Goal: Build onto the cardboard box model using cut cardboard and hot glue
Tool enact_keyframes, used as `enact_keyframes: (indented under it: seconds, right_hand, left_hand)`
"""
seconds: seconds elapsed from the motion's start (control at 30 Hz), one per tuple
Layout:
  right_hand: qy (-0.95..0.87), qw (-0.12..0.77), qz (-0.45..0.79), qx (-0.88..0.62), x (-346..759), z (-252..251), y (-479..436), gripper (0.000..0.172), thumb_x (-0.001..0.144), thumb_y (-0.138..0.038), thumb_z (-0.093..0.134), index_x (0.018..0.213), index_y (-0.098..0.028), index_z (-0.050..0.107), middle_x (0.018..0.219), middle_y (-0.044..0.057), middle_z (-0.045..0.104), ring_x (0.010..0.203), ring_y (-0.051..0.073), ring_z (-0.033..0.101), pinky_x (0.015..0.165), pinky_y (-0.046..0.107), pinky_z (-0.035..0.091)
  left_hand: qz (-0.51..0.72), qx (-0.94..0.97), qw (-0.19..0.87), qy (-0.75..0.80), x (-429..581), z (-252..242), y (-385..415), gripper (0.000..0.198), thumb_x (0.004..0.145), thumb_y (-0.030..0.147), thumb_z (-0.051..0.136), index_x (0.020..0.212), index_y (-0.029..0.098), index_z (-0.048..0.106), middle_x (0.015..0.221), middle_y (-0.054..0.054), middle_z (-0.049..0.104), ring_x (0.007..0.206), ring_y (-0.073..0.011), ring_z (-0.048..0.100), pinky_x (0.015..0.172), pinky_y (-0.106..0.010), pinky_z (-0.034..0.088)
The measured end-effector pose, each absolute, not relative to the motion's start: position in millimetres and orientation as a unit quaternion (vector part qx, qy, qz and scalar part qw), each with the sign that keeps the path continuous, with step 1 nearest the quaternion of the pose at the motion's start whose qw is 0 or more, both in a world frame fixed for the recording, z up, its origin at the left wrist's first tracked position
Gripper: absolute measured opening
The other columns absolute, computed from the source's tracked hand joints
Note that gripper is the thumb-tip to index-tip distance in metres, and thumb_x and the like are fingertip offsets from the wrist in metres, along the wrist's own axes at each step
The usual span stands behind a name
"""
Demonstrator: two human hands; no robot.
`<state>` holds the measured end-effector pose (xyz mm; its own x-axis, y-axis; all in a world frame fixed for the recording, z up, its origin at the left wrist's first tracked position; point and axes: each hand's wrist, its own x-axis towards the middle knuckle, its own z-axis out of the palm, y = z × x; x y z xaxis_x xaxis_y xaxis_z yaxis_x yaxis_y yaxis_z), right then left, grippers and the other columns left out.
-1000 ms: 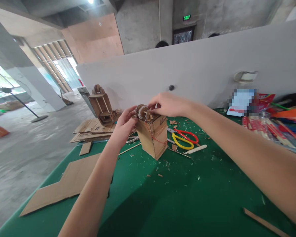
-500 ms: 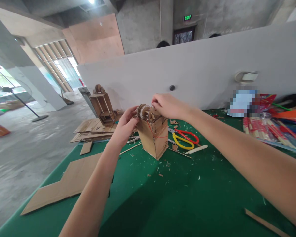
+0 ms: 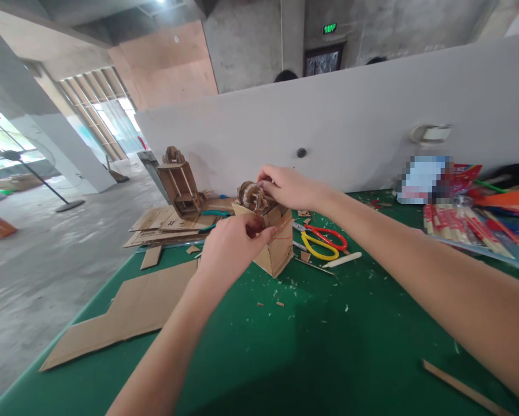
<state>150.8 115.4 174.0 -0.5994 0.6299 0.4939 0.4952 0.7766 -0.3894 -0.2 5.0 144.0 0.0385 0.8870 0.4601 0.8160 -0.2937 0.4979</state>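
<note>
A small cardboard box model [image 3: 280, 245] with a round cardboard wheel [image 3: 247, 195] on top stands on the green table [image 3: 311, 346]. Thin red thread [image 3: 281, 233] runs over its front. My left hand [image 3: 231, 248] is in front of the box with its fingers pinched together at the thread. My right hand [image 3: 288, 186] rests on the box's top, fingers curled and pinching at the wheel part.
Red and yellow scissors [image 3: 322, 242] and a white stick lie right of the box. A large cardboard offcut [image 3: 125, 315] lies at left, stacked cardboard sheets and another cardboard model [image 3: 179, 185] behind. Packets of sticks [image 3: 463, 225] are at right. A grey partition [image 3: 372, 115] backs the table.
My left hand has moved from the box's left side to its front and now pinches at the red thread. My right hand stays on top, shifted slightly left.
</note>
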Motion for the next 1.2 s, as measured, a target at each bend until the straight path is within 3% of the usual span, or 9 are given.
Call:
enact_keyframes:
  seconds: [0.2,0.4,0.53,0.7,0.87,1.0,1.1,1.2]
  right_hand:
    - [-0.891,0.308,0.066,-0.328,146,171,113,0.020,0.090,-0.021,0.037,0.099,-0.018,0.054,0.091,0.009,0.065,0.078,0.019,0.056,0.065,0.030,0.036]
    - [-0.888,0.307,0.061,-0.337,142,170,113,0.020,0.090,-0.022,0.037,0.099,-0.018,0.054,0.091,0.010,0.065,0.078,0.020,0.055,0.064,0.031,0.035]
    - [-0.885,0.313,0.061,-0.340,143,169,115,0.019,0.090,-0.023,0.038,0.099,-0.018,0.054,0.091,0.010,0.066,0.078,0.020,0.055,0.064,0.031,0.035]
    - [-0.881,0.325,0.072,-0.337,145,167,116,0.017,0.089,-0.021,0.039,0.096,-0.018,0.054,0.087,0.008,0.064,0.073,0.017,0.053,0.064,0.030,0.035]
    - [-0.881,0.325,0.075,-0.336,145,166,116,0.016,0.089,-0.020,0.039,0.095,-0.017,0.054,0.088,0.009,0.064,0.076,0.018,0.054,0.065,0.031,0.035]
    - [-0.880,0.326,0.080,-0.336,146,166,118,0.017,0.089,-0.021,0.039,0.096,-0.018,0.055,0.085,0.008,0.063,0.073,0.018,0.053,0.064,0.031,0.035]
    - [-0.880,0.321,0.088,-0.338,146,166,118,0.017,0.089,-0.021,0.040,0.095,-0.017,0.055,0.084,0.008,0.063,0.071,0.017,0.052,0.063,0.031,0.034]
    - [-0.880,0.316,0.090,-0.343,145,167,116,0.017,0.088,-0.021,0.040,0.095,-0.017,0.056,0.084,0.008,0.063,0.071,0.017,0.052,0.062,0.031,0.033]
  left_hand:
    - [0.271,0.720,0.035,0.638,7,139,9,0.025,0.081,0.035,0.055,0.063,0.019,0.063,0.055,-0.001,0.056,0.052,-0.0156,0.045,0.054,-0.029,0.028]
    - [0.287,0.724,0.031,0.626,-4,142,6,0.026,0.081,0.034,0.055,0.061,0.018,0.060,0.057,0.000,0.056,0.052,-0.0128,0.043,0.054,-0.028,0.029]
    - [0.324,0.727,0.174,0.580,-9,139,6,0.024,0.080,0.036,0.056,0.065,0.017,0.058,0.061,0.000,0.057,0.056,-0.0126,0.049,0.054,-0.026,0.034]
    - [0.444,0.619,0.407,0.504,-15,128,6,0.020,0.081,0.036,0.058,0.074,0.018,0.054,0.083,-0.003,0.066,0.080,-0.0144,0.061,0.065,-0.024,0.043]
    - [0.542,0.566,0.461,0.417,-21,117,11,0.019,0.081,0.030,0.061,0.069,0.017,0.053,0.057,0.003,0.057,0.063,-0.0092,0.055,0.067,-0.022,0.043]
    - [0.596,0.531,0.479,0.366,-28,121,13,0.022,0.079,0.023,0.063,0.063,0.017,0.049,0.049,0.006,0.044,0.061,-0.0093,0.056,0.071,-0.022,0.046]
    - [0.589,0.518,0.513,0.348,-37,128,11,0.028,0.080,0.024,0.063,0.061,0.017,0.043,0.047,0.009,0.034,0.044,-0.0046,0.045,0.059,-0.020,0.046]
    - [0.508,0.551,0.545,0.375,-55,136,9,0.021,0.082,0.030,0.062,0.071,0.018,0.049,0.049,0.011,0.030,0.032,0.0005,0.021,0.039,-0.016,0.032]
